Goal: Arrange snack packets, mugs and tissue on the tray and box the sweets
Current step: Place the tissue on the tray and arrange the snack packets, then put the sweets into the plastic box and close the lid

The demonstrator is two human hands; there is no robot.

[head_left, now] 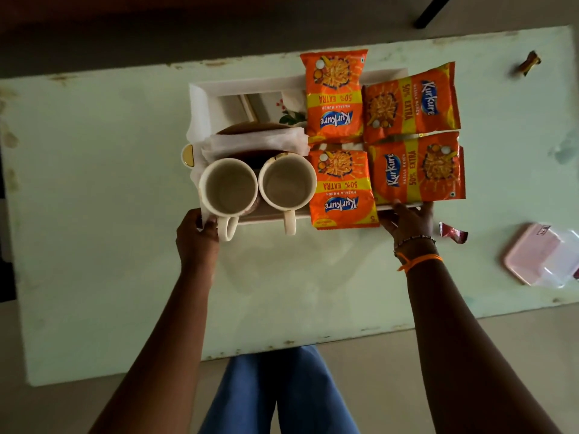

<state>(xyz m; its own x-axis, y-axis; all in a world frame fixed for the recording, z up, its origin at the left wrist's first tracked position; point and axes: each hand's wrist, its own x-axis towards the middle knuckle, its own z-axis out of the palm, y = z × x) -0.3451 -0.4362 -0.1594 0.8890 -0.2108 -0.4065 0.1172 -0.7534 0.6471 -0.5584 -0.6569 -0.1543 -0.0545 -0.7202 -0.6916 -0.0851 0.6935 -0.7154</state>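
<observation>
A white tray [200, 98] lies on the pale green table. On its right half lie several orange snack packets [335, 95], some overhanging the rim. Two cream mugs [228, 187] [286, 182] stand side by side at the tray's near left, handles toward me. Folded white tissue [253, 142] lies just behind the mugs. My left hand [195, 234] grips the tray's near left corner. My right hand [407, 220] grips the near right edge, under a packet. A pink sweets box with a clear lid [539, 255] sits at the right. Wrapped sweets [452, 232] [529, 62] lie loose on the table.
The table [94, 214] has chipped edges; its near edge runs just above my knees. A dark chair or table leg [432, 10] shows at the far right on the floor. A floral picture on the tray floor shows behind the tissue.
</observation>
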